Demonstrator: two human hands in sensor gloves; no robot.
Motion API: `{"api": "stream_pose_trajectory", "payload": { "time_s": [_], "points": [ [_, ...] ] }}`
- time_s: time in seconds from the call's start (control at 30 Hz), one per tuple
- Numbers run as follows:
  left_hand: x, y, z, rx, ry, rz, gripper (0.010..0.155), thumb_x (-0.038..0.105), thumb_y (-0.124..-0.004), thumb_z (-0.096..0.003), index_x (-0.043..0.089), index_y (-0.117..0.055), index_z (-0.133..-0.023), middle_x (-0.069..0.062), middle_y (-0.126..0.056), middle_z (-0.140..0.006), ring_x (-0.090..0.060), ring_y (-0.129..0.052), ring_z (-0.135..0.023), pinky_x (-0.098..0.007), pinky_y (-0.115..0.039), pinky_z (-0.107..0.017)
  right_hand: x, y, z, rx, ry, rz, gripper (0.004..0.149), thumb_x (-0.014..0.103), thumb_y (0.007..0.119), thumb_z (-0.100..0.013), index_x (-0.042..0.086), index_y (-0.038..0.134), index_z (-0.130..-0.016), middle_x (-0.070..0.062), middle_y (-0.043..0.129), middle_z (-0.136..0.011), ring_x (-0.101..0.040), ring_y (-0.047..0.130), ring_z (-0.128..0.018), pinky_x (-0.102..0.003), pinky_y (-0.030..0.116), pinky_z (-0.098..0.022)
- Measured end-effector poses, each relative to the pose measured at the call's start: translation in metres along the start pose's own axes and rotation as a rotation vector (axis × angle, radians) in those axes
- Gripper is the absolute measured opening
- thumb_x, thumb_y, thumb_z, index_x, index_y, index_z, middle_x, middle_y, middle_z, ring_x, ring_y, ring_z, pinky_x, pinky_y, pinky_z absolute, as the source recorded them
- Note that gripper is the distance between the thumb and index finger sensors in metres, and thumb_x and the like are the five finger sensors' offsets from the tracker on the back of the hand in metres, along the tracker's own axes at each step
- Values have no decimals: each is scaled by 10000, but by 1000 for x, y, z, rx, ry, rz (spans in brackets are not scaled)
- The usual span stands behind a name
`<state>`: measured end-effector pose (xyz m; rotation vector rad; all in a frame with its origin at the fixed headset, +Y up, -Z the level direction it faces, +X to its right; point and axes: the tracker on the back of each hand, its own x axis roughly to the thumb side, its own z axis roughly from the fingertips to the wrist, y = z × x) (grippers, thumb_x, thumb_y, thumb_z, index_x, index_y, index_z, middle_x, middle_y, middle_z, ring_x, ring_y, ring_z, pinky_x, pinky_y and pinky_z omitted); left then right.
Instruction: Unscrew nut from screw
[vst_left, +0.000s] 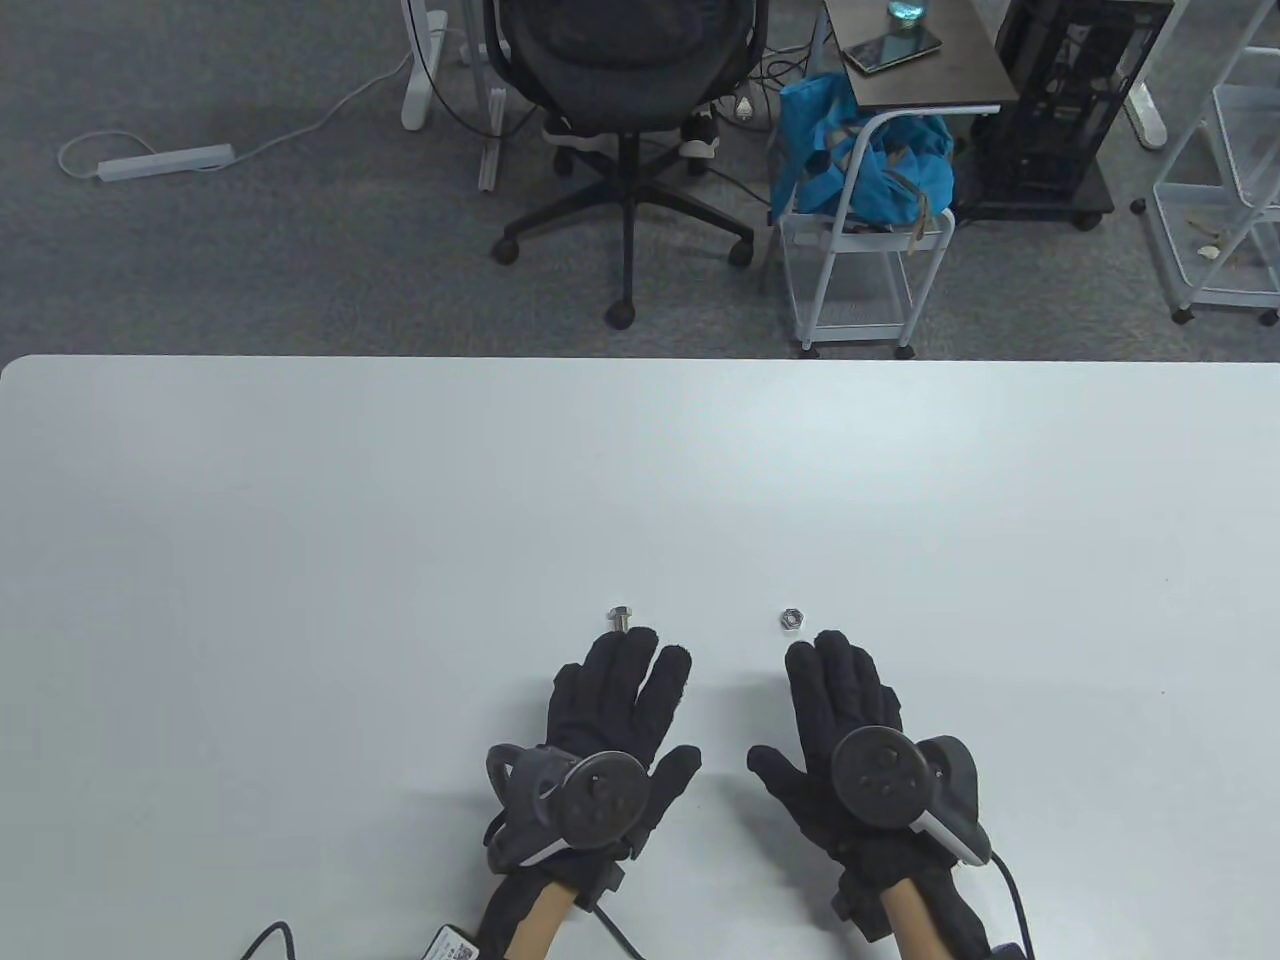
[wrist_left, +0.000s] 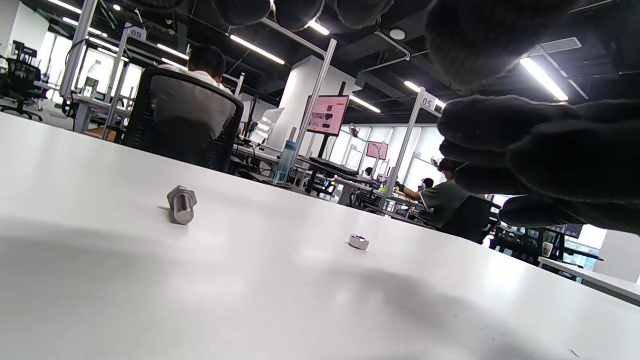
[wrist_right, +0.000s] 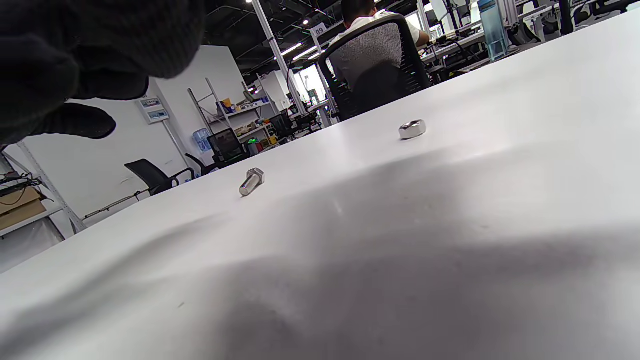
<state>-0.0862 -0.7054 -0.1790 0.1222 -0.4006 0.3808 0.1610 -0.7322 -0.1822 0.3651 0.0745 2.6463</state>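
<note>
A short metal screw with a hex head lies on the white table, just beyond my left hand's fingertips. A metal hex nut lies apart from it, to its right, just beyond my right hand's fingertips. My left hand is flat and open, holding nothing. My right hand is flat and open too, holding nothing. The left wrist view shows the screw on its side and the nut flat on the table. The right wrist view shows the screw and the nut separate.
The table's far edge runs across the middle of the table view. Beyond it stand a black office chair and a white cart with a blue bag. Glove cables trail off the near edge.
</note>
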Motion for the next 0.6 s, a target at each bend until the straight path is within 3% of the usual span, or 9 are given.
{"api": "stream_pose_trajectory", "payload": {
  "time_s": [0.6],
  "points": [
    [-1, -1, 3, 7, 3, 40, 836, 556, -765, -482, 304, -385, -1183, -139, -393, -1258, -438, -431, -1142, -710, -444, -749, 2, 5, 1, 47, 4, -32, 921, 586, 681, -545, 186, 142, -1176, -178, 81, -1197, -542, 212, -1074, -740, 349, -690]
  ]
}}
